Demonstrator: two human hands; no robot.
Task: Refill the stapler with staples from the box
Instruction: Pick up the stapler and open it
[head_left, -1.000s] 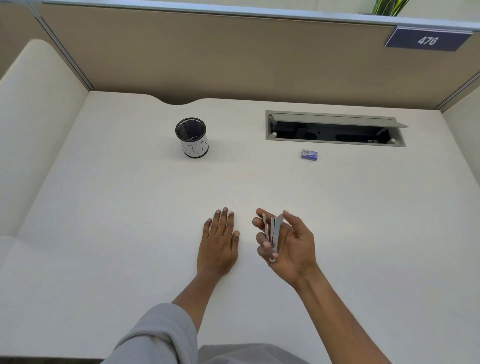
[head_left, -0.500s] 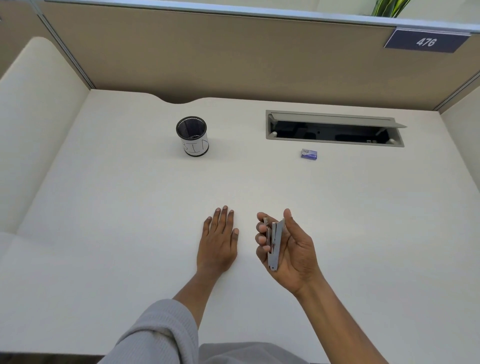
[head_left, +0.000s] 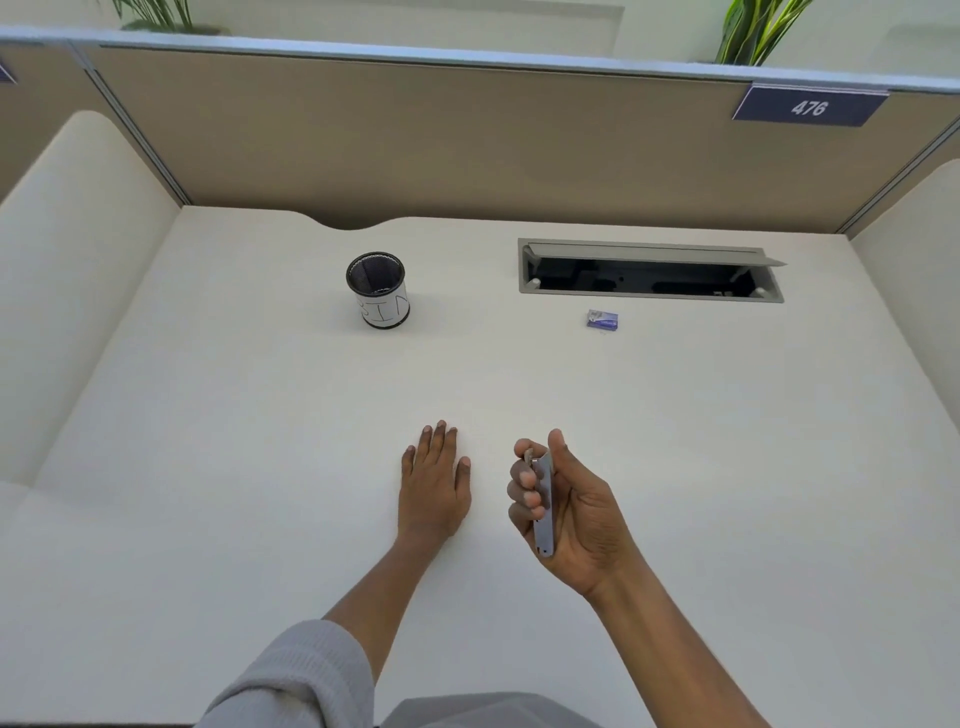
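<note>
A small grey stapler (head_left: 543, 506) stands on end in my right hand (head_left: 576, 512), fingers wrapped around its left side and thumb along the top. It looks closed. My left hand (head_left: 434, 483) lies flat, palm down, on the white desk (head_left: 260, 441) just left of it, holding nothing. The small purple box of staples (head_left: 602, 319) sits far back on the desk, well beyond my right hand, in front of the cable slot.
A black mesh pen cup (head_left: 378, 289) with a white label stands at the back centre-left. An open grey cable tray (head_left: 649, 270) is recessed in the desk at the back right. Beige partition walls enclose the desk on three sides.
The stapler, held partly spread open in my right hand a second ago, is now closed and gripped tighter. My head has tilted up slightly. My left hand has stayed flat.
</note>
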